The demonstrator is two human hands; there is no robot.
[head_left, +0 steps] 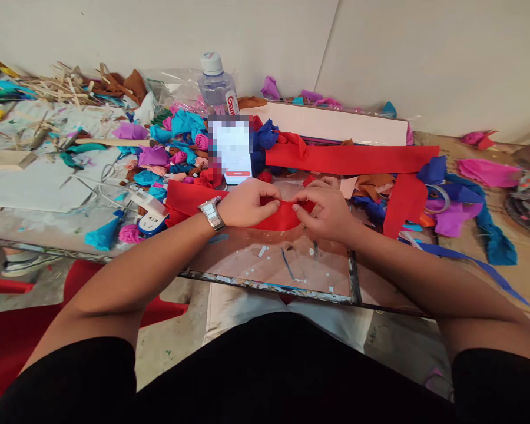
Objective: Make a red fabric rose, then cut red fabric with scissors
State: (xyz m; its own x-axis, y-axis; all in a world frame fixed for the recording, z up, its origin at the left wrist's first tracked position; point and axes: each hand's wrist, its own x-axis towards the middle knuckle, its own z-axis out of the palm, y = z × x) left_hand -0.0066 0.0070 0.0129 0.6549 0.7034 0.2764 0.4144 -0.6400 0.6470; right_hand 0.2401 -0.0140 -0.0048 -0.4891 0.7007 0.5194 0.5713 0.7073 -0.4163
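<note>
My left hand, with a metal watch on its wrist, and my right hand both pinch a strip of red crepe paper that lies on the glass tabletop. The strip runs left from my hands toward a white power strip. Fingers of both hands are curled closed on the paper, close together at its middle. A phone stands upright just beyond my hands.
A long red paper strip lies behind, with a white board and a water bottle. Small rolled paper pieces in pink, blue and purple are heaped at the left. Blue strips trail right. Wooden sticks pile far left.
</note>
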